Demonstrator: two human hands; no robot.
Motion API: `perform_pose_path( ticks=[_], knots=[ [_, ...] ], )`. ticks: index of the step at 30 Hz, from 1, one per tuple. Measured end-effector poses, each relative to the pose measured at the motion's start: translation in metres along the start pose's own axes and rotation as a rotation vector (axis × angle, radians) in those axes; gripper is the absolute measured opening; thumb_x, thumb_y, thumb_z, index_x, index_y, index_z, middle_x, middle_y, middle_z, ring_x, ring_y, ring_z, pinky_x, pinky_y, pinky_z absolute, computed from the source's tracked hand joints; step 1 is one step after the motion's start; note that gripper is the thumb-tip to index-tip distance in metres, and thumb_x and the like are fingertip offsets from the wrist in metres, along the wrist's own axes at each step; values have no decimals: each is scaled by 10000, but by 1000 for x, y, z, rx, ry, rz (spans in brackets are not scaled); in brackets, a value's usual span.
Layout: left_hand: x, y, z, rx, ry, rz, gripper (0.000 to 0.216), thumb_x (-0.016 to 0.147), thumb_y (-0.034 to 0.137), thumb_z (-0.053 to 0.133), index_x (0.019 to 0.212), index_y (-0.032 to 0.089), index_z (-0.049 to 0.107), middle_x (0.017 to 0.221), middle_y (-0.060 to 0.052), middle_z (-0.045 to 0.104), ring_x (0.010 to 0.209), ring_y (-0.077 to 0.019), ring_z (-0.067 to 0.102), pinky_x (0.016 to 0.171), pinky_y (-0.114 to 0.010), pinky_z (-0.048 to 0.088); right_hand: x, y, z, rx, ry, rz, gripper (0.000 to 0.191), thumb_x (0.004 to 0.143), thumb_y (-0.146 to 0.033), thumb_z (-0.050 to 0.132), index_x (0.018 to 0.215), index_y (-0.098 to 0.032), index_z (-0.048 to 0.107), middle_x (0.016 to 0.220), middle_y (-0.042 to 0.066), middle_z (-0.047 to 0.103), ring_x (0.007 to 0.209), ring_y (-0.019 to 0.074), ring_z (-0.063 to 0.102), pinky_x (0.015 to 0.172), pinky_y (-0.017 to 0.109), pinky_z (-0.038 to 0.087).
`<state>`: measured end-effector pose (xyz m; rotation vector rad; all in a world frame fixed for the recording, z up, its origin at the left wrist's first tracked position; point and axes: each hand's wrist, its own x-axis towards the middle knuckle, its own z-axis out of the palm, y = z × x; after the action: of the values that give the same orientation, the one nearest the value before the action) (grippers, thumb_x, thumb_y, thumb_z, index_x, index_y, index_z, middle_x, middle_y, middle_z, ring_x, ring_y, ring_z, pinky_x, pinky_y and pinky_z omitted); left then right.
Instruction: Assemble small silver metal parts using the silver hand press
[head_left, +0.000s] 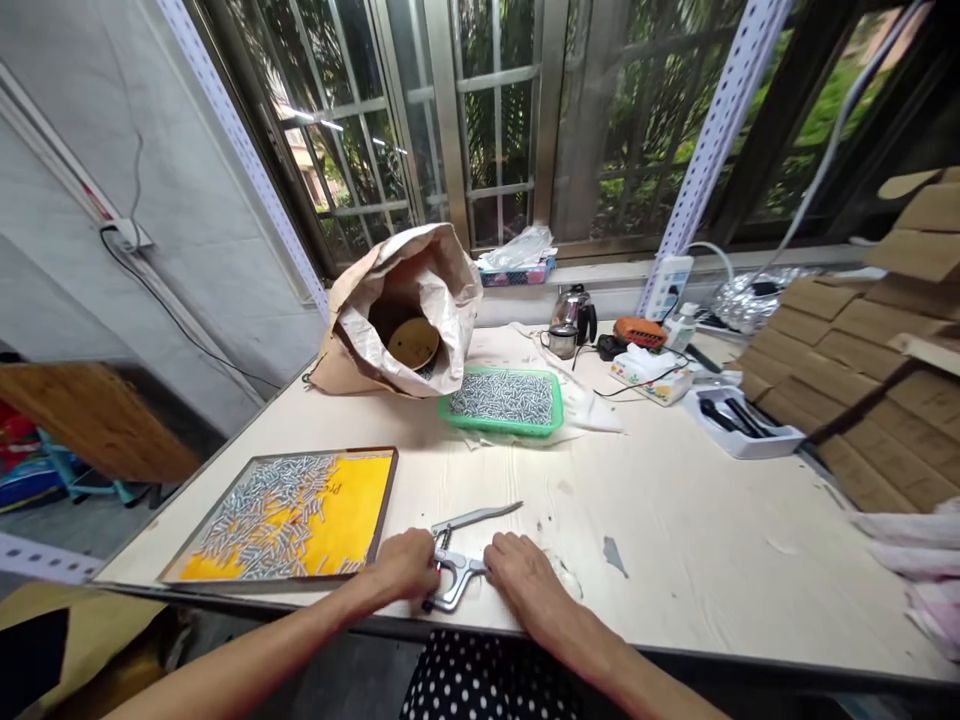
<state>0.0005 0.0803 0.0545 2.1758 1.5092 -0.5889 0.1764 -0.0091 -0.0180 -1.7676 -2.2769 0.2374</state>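
The left hand (405,565) is curled shut around the near end of a metal hand tool (456,575) at the table's (675,540) front edge. The right hand (525,575) lies just beside it, knuckles up, fingertips against the tool's frame; whether it grasps anything cannot be told. The tool's long lever (480,517) rises away from the hands. Just left of the grip lies a yellow tray (360,500) strewn with small metal pins (262,510). Well beyond the hands stand a green basket (506,427) of pins and a crumpled paper sack (427,280).
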Motion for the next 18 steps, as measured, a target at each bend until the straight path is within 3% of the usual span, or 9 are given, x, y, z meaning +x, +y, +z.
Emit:
perform_pose_path(
  ticks=[3, 4, 7, 9, 12, 15, 18],
  knots=[
    [3, -7, 7, -226, -182, -81, 132, 755, 261, 600, 691, 154, 643, 678, -61, 681, 652, -211, 666, 547, -247, 466, -4, 2, 4, 5, 45, 35, 114, 871, -103, 624, 836, -210, 611, 899, -8, 639, 849, 184, 570, 728, 314, 346],
    [2, -11, 10, -201, -156, -65, 141, 778, 258, 586, 710, 150, 647, 713, -71, 691, 686, -215, 674, 573, -252, 474, -5, 3, 5, 5, 57, 34, 127, 861, -92, 630, 824, -212, 610, 890, -11, 638, 845, 183, 569, 728, 314, 344],
    [-4, -21, 15, 110, 104, 37, 176, 819, 142, 508, 822, 128, 683, 924, -139, 715, 893, -251, 689, 737, -292, 487, -6, 4, 8, 15, 82, 8, 139, 845, -85, 644, 805, -212, 604, 878, -16, 636, 828, 179, 566, 725, 313, 342],
    [-10, -23, 6, 249, 181, 56, 226, 830, 105, 477, 899, 117, 691, 983, -163, 704, 946, -269, 682, 776, -311, 474, -7, 5, 10, 29, 105, 1, 143, 841, -82, 647, 801, -211, 599, 872, -19, 632, 818, 174, 563, 724, 310, 341],
    [-14, -13, -32, 259, 276, 80, 250, 906, 204, 455, 927, 136, 695, 950, -139, 696, 888, -258, 685, 724, -302, 465, -7, 5, 14, 35, 142, 10, 146, 835, -85, 655, 793, -211, 595, 863, -21, 629, 813, 172, 562, 721, 307, 337],
    [-11, 8, -86, 235, 617, 210, 346, 987, 285, 376, 967, 172, 702, 977, -101, 670, 885, -211, 663, 708, -269, 450, -7, 5, 20, 15, 166, 29, 137, 825, -101, 673, 796, -212, 599, 868, -16, 634, 820, 177, 567, 723, 307, 338],
    [-11, 25, -128, 159, 933, 288, 298, 983, 337, 441, 1116, 219, 681, 1035, -66, 666, 901, -177, 647, 694, -232, 439, -6, 6, 23, -12, 194, 40, 141, 829, -95, 660, 783, -212, 597, 849, -10, 633, 808, 180, 569, 723, 307, 342]
  ],
)
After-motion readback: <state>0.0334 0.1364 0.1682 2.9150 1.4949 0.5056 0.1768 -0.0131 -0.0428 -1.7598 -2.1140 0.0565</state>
